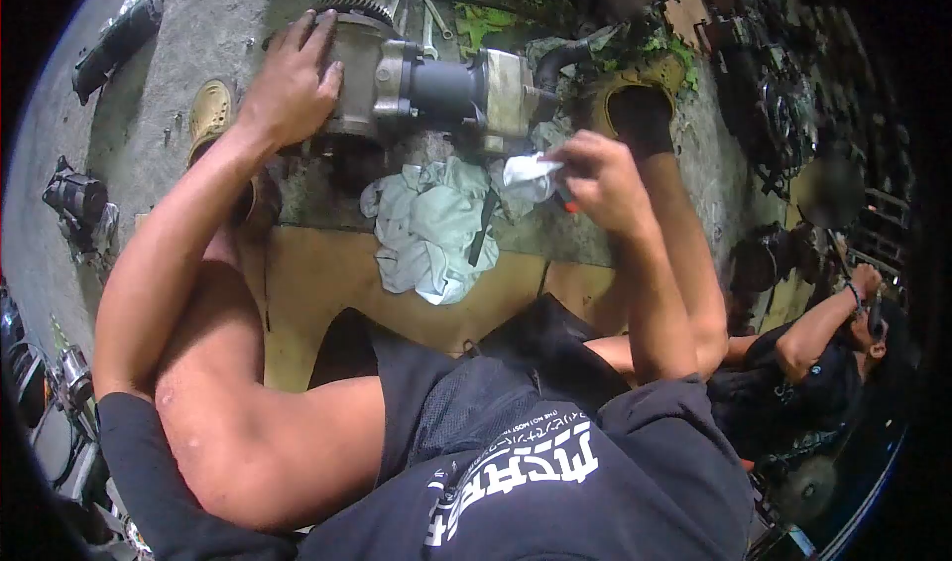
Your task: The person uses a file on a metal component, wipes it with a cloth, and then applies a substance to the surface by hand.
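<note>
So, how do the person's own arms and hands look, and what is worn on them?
Both arms are bare from the short dark sleeve down. The left hand and the right hand wear no gloves, and no watch or ring shows. The dark shirt carries white lettering.

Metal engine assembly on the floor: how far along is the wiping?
Done: cannot tell. In hand: left hand steadies the grey metal engine assembly; right hand pinches a white rag beside it. Left: crumpled pale cloth lies unused below.

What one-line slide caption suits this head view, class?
Left hand rests on a grimy metal engine assembly while the right hand pinches a crumpled white cloth beside it.
</note>
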